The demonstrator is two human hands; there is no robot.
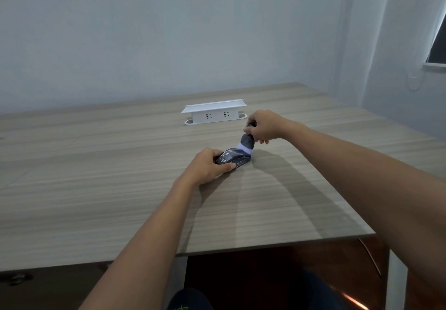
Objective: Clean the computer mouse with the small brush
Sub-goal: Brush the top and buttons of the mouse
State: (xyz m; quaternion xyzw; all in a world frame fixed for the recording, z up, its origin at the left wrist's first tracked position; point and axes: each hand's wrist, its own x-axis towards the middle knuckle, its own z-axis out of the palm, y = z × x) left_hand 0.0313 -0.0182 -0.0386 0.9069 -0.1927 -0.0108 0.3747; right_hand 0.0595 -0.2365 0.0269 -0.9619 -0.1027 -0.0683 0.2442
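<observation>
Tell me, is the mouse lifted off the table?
No, the computer mouse rests on the wooden table, steadied by the left hand.

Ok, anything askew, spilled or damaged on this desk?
Nothing stands out. The left hand steadies the mouse flat on the table, the right hand brushes it with the small brush, and the white socket box sits upright.

We seem to be in an office: a wood-grain desk (120,165), a white socket box (214,114) set into it, bare walls (169,32) behind.
</observation>
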